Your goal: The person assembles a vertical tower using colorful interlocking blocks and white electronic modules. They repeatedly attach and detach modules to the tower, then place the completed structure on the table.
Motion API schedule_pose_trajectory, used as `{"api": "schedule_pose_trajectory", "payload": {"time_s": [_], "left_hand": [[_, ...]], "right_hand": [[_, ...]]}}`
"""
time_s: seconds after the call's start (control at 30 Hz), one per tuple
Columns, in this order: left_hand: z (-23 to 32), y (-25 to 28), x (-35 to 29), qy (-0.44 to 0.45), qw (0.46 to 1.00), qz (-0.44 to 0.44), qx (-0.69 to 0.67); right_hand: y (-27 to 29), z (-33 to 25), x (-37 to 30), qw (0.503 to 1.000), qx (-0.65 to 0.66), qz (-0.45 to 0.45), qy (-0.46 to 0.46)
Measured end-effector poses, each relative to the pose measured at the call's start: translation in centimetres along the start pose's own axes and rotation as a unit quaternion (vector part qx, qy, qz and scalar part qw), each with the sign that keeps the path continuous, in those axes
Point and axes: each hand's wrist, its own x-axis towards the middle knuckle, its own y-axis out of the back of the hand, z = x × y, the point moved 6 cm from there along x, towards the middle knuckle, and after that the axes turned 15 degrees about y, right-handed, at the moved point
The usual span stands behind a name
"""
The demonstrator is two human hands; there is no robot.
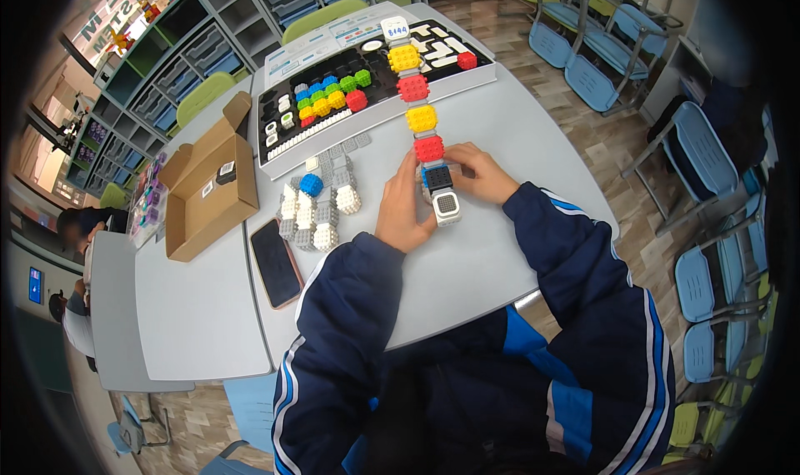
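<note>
A long chain of studded building blocks (422,118) runs away from me, red and yellow in turn with grey joints between. At its near end are a black block (437,177) and a white cube with a dotted grey face (447,208); a white block (396,29) caps the far end. My left hand (402,207) is closed along the left side of the near end, thumb by the white cube. From the right, my right hand (479,173) grips the chain beside the black block, its fingertips partly hidden. A little blue shows under the black block.
Left of my hands lie loose grey and white blocks (322,212) with a blue block (311,184). A phone (277,263) lies nearer me. Behind stands a black-lined kit tray (379,92) of coloured blocks; an open cardboard box (210,193) sits left. Chairs (704,154) are at right.
</note>
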Motion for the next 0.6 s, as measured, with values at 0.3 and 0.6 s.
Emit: {"api": "schedule_pose_trajectory", "payload": {"time_s": [0.3,0.6], "left_hand": [[0.3,0.0,0.5,0.023,0.997,0.024,0.065],[-5.5,0.1,-0.3,0.205,0.974,0.094,0.004]], "right_hand": [[1.3,-0.9,0.3,0.998,-0.044,0.029,-0.014],[0.8,-0.8,0.2,0.996,-0.057,0.027,0.056]]}}
